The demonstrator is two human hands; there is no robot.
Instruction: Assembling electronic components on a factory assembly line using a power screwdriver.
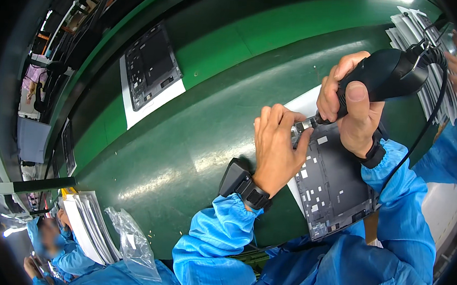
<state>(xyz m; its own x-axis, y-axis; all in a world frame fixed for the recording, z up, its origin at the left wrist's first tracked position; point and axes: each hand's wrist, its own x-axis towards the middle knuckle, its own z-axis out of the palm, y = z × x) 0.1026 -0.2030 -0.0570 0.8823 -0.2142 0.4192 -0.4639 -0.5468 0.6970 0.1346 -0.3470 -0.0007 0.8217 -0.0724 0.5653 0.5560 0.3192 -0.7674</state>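
The right hand is clamped on a black electric screwdriver, tip down on the dark panel lying on the green surface. The left hand rests on that panel's upper edge, fingers closed around the tip.

Conveyor belt: green, smooth, glossy, with streaks of reflected light. Electric screwdriver, upper right: matt black plastic body; shiny metal tip. Panel under it: matt dark grey plastic or metal, cannot tell which. Sleeves: blue cloth, faint sheen. Bag, lower left: clear crinkled plastic film. Stack of sheets beside it: white, paper-like.
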